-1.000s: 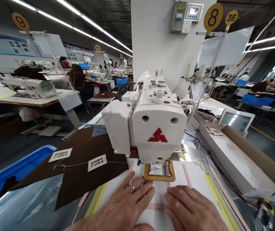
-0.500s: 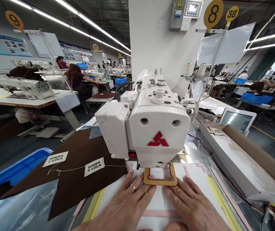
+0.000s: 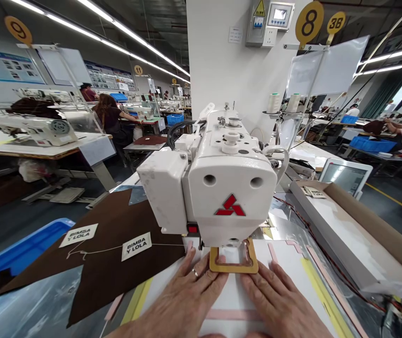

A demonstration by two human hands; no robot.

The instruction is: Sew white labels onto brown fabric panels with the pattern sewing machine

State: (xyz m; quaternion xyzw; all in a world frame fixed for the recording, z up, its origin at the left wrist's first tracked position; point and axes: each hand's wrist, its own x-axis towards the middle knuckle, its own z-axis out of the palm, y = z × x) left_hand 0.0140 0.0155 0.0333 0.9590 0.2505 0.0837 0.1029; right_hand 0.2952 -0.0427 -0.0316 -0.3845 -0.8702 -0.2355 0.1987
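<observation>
My left hand (image 3: 190,291), a ring on one finger, lies flat with its fingers stretched over a white sheet (image 3: 234,293) under the sewing machine (image 3: 232,188). My right hand (image 3: 280,295) also rests flat on the sheet, to the right. Between their fingertips is a brass-coloured frame (image 3: 234,268) below the machine head; fingertips of both hands are at its edges. To the left lie brown fabric pieces (image 3: 116,281). On them are two white labels, the nearer label (image 3: 136,246) and the farther label (image 3: 79,235), joined by a loose thread.
A long cardboard box (image 3: 345,244) with several labels stands at the right, beside a tablet-like screen (image 3: 345,177). At the left is a blue bin (image 3: 28,253). Yellow tape strips (image 3: 323,291) line the work surface. Other people work at machines farther back.
Both hands stay flat in nearly the same place by the frame. The whole view has shifted very slightly; the fabric and labels lie as before.
</observation>
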